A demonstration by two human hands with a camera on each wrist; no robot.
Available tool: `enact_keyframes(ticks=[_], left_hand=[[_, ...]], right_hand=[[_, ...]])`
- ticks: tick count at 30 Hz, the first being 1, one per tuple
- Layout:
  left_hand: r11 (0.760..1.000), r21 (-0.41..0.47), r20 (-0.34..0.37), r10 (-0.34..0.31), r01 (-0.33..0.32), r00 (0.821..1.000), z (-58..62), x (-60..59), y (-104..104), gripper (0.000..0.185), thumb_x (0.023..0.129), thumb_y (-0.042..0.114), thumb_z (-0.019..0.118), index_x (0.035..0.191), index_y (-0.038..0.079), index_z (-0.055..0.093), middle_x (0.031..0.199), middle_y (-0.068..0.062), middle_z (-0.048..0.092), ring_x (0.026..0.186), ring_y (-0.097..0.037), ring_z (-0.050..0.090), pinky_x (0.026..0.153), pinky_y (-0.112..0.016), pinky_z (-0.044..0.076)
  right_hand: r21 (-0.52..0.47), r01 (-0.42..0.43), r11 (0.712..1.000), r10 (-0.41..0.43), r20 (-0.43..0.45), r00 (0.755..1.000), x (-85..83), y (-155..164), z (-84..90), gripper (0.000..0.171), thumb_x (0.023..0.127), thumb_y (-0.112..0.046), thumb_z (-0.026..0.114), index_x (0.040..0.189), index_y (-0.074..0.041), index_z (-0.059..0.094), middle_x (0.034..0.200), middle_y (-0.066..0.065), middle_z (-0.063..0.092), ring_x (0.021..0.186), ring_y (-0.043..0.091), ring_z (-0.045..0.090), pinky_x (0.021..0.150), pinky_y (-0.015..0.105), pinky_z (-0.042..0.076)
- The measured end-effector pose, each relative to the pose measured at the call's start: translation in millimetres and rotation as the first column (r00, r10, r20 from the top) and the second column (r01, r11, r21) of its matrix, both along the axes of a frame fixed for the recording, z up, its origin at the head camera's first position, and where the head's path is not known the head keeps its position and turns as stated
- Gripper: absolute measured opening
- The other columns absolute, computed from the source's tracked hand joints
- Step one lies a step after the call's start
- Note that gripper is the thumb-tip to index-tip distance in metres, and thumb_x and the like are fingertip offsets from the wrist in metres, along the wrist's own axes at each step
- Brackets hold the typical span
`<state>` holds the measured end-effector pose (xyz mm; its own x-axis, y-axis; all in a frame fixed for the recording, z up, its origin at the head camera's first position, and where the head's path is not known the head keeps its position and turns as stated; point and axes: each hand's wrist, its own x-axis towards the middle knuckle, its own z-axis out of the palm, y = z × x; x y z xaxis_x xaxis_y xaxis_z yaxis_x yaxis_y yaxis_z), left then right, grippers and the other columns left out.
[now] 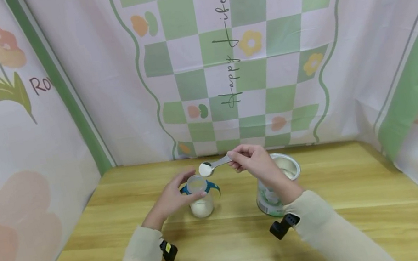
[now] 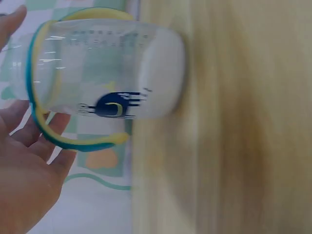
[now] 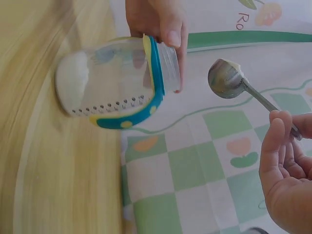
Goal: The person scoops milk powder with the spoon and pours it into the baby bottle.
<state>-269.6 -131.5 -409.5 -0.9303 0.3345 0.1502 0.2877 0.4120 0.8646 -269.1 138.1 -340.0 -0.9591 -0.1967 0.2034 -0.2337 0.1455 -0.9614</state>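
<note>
Well, my right grip (image 1: 255, 162) pinches the scoop (image 3: 226, 83) near the end of its handle, thumb against fingers, and holds it in the air with white powder (image 1: 204, 169) heaped in its bowl. That bowl hangs above the mouth of the bottle (image 1: 201, 207), a little to its right and apart from it. The bottle stands upright on the counter (image 1: 231, 257), something white in its lower part, and teal-and-yellow handles (image 3: 127, 120) curve down from its collar. My left grip (image 1: 172, 197) curls round its upper part, thumb on the near side, fingers beyond. To the right, the tin (image 1: 265, 198) stands on the counter, partly hidden by my right grip, something pale inside. Behind hangs a green-and-white checked cloth (image 1: 216, 54) reading "Happy Life"
</note>
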Motion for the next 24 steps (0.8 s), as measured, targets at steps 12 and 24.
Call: enact_keyframes(ticks=[12,24], left_hand=[[0.999,0.022,-0.035,0.050,-0.050,0.998,-17.4,-2.5,6,0.069,0.082,0.046,0.083,0.141,0.024,0.056,0.135,0.001,0.058,0.125,-0.023,0.053,0.103,-0.053,0.042],[0.997,0.060,0.022,0.050,-0.051,0.999,-21.1,-2.0,6,0.068,0.083,0.044,0.083,0.142,0.025,0.055,0.135,0.000,0.058,0.124,-0.024,0.054,0.104,-0.052,0.042]], right_hand=[[-0.016,0.010,1.000,-0.010,-0.006,1.000,1.6,-19,-9.2,0.027,0.100,-0.015,0.065,0.103,0.011,0.068,0.082,0.010,0.071,0.074,0.019,0.068,0.069,0.027,0.058],[0.012,0.026,1.000,-0.026,-0.017,1.000,3.9,-30,-17.9,0.023,0.100,-0.016,0.065,0.099,0.007,0.070,0.081,0.012,0.070,0.075,0.023,0.069,0.068,0.028,0.058]])
